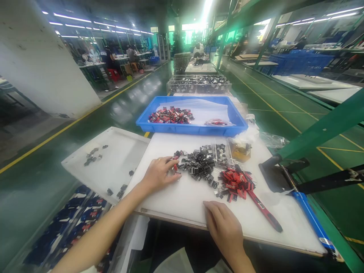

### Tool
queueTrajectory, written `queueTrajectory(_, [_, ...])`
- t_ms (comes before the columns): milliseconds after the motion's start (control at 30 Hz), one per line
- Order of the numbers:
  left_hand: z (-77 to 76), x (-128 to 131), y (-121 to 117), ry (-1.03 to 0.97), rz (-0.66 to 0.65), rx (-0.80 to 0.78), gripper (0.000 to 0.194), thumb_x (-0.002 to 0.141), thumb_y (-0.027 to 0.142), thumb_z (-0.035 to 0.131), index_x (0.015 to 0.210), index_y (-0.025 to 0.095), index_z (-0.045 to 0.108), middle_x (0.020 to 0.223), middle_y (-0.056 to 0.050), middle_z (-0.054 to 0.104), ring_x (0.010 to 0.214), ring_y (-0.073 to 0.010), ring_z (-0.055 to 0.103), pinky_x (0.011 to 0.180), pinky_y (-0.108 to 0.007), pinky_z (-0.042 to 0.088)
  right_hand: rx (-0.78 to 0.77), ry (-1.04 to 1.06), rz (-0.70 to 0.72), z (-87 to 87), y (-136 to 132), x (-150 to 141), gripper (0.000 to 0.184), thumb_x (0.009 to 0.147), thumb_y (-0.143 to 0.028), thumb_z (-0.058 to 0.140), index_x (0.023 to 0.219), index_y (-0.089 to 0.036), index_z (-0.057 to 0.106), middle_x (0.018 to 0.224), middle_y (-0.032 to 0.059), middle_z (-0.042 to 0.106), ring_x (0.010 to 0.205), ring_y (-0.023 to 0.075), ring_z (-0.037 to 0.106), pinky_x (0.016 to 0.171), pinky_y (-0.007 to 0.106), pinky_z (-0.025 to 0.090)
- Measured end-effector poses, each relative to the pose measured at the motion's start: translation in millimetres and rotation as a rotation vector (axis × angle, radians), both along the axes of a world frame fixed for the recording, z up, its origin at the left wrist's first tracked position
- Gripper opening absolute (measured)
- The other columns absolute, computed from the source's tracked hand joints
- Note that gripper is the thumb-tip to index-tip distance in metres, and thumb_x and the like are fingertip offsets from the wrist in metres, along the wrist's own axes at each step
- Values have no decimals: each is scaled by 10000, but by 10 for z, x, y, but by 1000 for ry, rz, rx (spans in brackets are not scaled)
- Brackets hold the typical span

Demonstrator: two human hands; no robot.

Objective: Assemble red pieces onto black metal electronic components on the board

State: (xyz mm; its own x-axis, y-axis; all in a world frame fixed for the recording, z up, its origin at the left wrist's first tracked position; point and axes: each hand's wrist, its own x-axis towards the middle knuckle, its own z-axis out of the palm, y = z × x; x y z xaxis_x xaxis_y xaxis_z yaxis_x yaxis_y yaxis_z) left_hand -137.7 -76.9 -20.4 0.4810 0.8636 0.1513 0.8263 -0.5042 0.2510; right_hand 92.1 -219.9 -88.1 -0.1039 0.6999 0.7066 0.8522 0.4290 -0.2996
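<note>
My left hand [161, 173] rests on the white tabletop [176, 197]. Its thumb and fingers are apart, curved around a few small red-and-black plastic parts [174, 165]. Just right of its fingertips is a heap of small black plastic parts [200, 163]. My right hand [223, 223] lies at the table's front edge, its fingers stretched forward and close together; nothing shows in it. Beyond its fingertips lies a pile of red plastic pieces [236, 182]. A red-and-black pen-like tool [265, 211] lies to the right of that pile.
A blue tray [193, 130] with red-and-black parts stands behind the heaps. On the left, a white tray [113, 159] carries scattered dark parts. An amber container [241, 151] stands at the back right. A green metal post [321, 131] slants beside the table. People sit farther off.
</note>
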Motion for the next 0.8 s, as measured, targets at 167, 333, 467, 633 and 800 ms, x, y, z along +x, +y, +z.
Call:
queueTrajectory(167, [53, 65, -23, 76, -68, -19, 543, 801, 502, 683, 1302, 313, 598, 1319, -100, 634, 1185, -317, 604, 954, -461, 463, 9, -3, 2, 10, 3, -11, 187, 995, -178, 459, 1048, -174, 638, 860, 62, 699, 775, 164, 666, 693, 272, 534])
queueTrajectory(333, [3, -9, -59, 77, -93, 63, 441, 803, 372, 684, 1233, 292, 629, 1262, -92, 663, 1143, -288, 630, 914, -414, 474, 14, 7, 3, 11, 3, -10, 197, 1000, -178, 449, 1049, -179, 640, 858, 61, 699, 778, 164, 668, 700, 271, 537])
queueTrajectory(467, [-70, -105, -47, 30, -98, 177, 267, 853, 337, 610, 1097, 248, 667, 1142, -83, 704, 1010, -248, 675, 847, -371, 488, 32, 5, 8, 15, 14, -14, 206, 1004, -178, 436, 1042, -180, 638, 843, 57, 696, 762, 163, 666, 685, 274, 539])
queueTrajectory(633, [-59, -95, -28, 43, 43, 195, 265, 885, 313, 587, 1124, 224, 655, 1077, -78, 705, 943, -246, 676, 789, -370, 496, 37, 0, -1, 16, 19, -25, 203, 1006, -169, 431, 1042, -171, 630, 842, 57, 690, 762, 165, 664, 683, 275, 535])
queueTrajectory(800, [-21, -86, -81, 141, 117, 181, 372, 902, 402, 597, 1237, 240, 626, 1094, -102, 678, 986, -297, 655, 794, -431, 504, 47, -4, 8, 20, 20, -20, 202, 1010, -170, 426, 1034, -168, 627, 831, 53, 685, 748, 161, 662, 682, 270, 533])
